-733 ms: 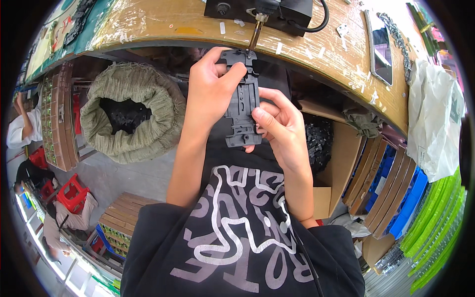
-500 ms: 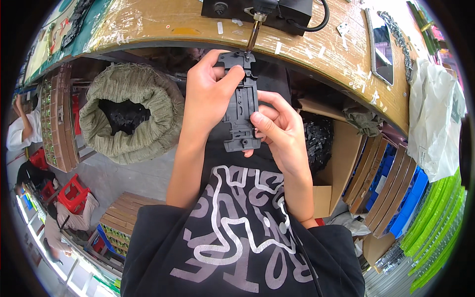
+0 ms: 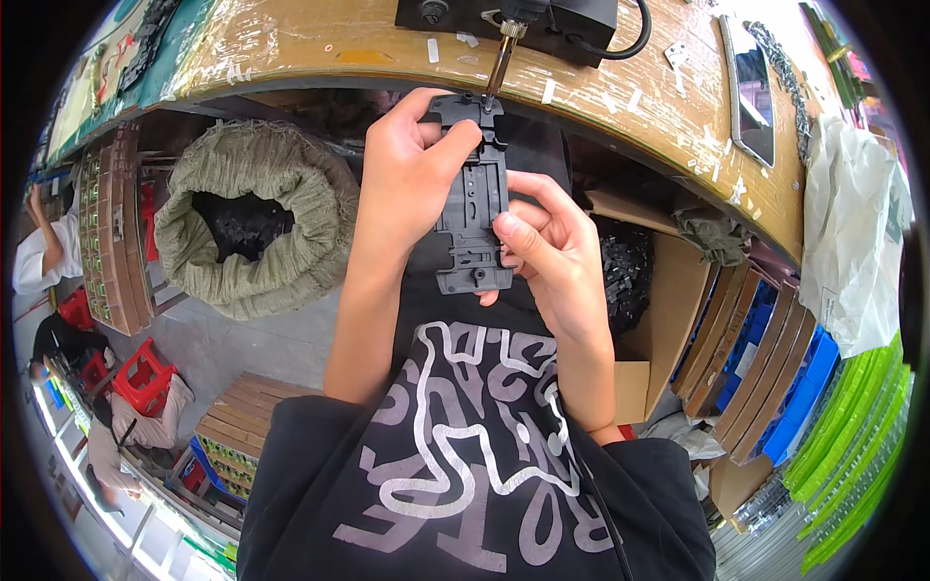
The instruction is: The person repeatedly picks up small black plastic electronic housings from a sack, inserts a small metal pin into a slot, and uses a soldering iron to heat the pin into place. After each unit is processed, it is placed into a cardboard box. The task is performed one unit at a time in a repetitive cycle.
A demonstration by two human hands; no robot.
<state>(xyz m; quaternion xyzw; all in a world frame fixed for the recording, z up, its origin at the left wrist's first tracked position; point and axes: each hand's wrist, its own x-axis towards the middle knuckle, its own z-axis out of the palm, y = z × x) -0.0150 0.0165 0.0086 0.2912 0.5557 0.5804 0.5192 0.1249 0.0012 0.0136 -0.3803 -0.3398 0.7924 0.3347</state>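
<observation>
A long black moulded plastic part (image 3: 472,208) is held upright between my hands, just off the table's front edge. My left hand (image 3: 417,160) grips its upper left end, thumb lying across its face. The right hand (image 3: 547,232) closes on the lower right edge, thumb on the rim and fingers behind. A metal tip with a brass-coloured collar (image 3: 502,60), probably a soldering iron, points down from the table edge. Its end meets the top right corner of the part; whether it touches a small hole there I cannot tell. The fingers behind the part are partly hidden.
Across the top runs a wooden table (image 3: 320,60) with a black box (image 3: 581,29) and a phone (image 3: 752,97). A fabric sack (image 3: 310,184) of black pieces stands left below. Right of me are a cardboard box (image 3: 668,290) and blue trays (image 3: 804,387). People sit far left.
Both hands and the black plastic part have shifted very slightly upward. The grip looks the same, and the metal tip stays at the part's top corner.
</observation>
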